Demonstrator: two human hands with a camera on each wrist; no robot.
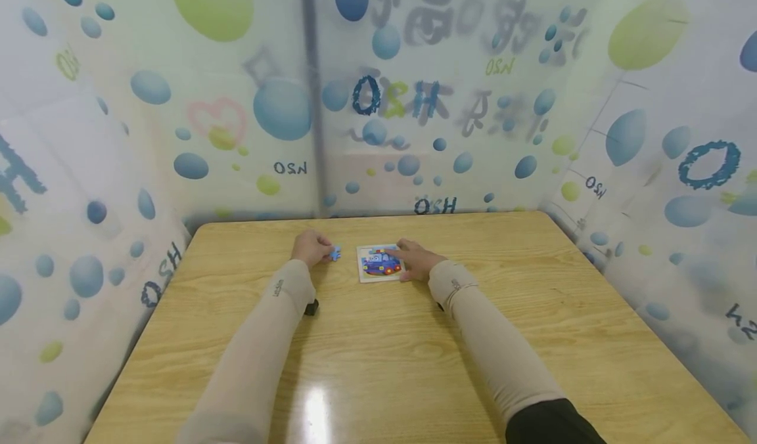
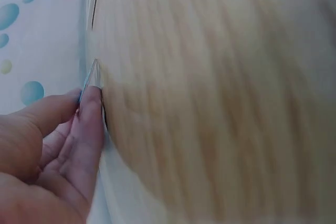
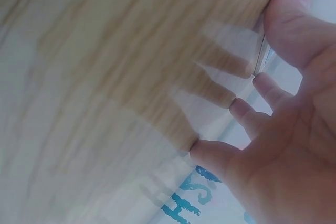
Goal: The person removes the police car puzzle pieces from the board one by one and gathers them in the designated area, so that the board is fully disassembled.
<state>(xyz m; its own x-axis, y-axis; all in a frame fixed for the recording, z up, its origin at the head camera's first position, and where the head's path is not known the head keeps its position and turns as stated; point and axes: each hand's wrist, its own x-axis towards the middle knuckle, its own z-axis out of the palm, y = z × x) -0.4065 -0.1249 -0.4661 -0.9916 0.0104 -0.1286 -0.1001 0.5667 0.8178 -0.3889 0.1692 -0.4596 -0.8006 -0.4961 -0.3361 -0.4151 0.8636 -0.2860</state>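
Note:
A small square jigsaw puzzle (image 1: 378,265) with a blue cartoon car on it lies flat near the far side of the table. Left of it, my left hand (image 1: 310,247) pinches a light-blue puzzle piece (image 1: 335,253) between thumb and fingers. In the left wrist view the piece (image 2: 91,77) shows nearly edge-on. My right hand (image 1: 418,260) is at the puzzle's right side, with one finger reaching over the picture. Seen from the right wrist, the hand (image 3: 283,129) has its fingers spread, several fingertips touching the tabletop and the thumb near the puzzle's edge.
The wooden table (image 1: 378,358) has a glossy top with rounded far corners. Patterned curtains (image 1: 396,155) with blue and green spots stand behind it and along both sides. Long sleeves cover both forearms, and a small black object (image 1: 311,307) sits under the left wrist.

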